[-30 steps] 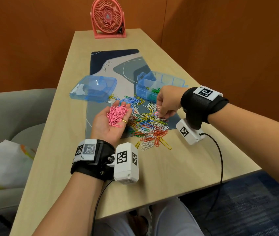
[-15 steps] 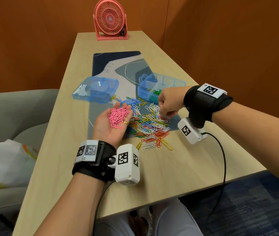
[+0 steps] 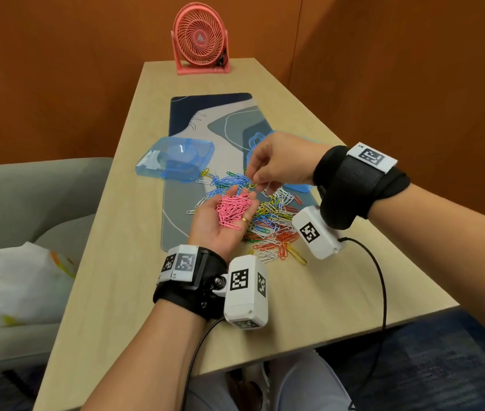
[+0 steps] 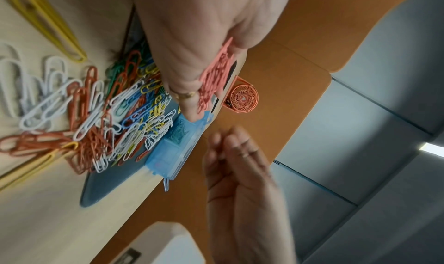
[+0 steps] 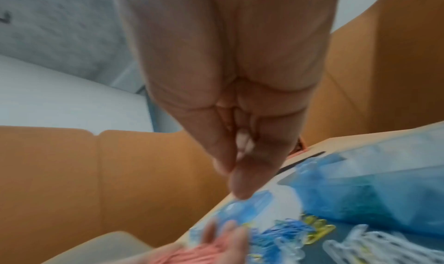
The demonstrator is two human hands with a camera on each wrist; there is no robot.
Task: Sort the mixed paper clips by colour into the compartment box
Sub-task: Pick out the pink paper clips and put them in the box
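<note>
My left hand (image 3: 236, 191) lies palm up above the mat, fingers relaxed, with a heap of pink paper clips (image 3: 233, 210) resting in it; the left wrist view shows these pink clips (image 4: 216, 76) along the fingers. My right hand (image 3: 257, 178) hovers just above the left fingertips with thumb and fingertips (image 5: 238, 182) pinched together. What is between them is too blurred to make out. The mixed clip pile (image 3: 273, 221) spreads over the mat under both hands. The blue compartment box (image 4: 173, 146) stands behind the pile, mostly hidden by my right hand in the head view.
The box's blue lid (image 3: 176, 161) lies to the left on the desk mat (image 3: 193, 123). A pink fan (image 3: 201, 40) stands at the table's far end. A grey sofa (image 3: 28, 203) with a white bag (image 3: 13, 286) is left of the table.
My right hand has risen from the mixed pile and moved left to just above the left fingertips. The left hand stays palm up with the pink clips.
</note>
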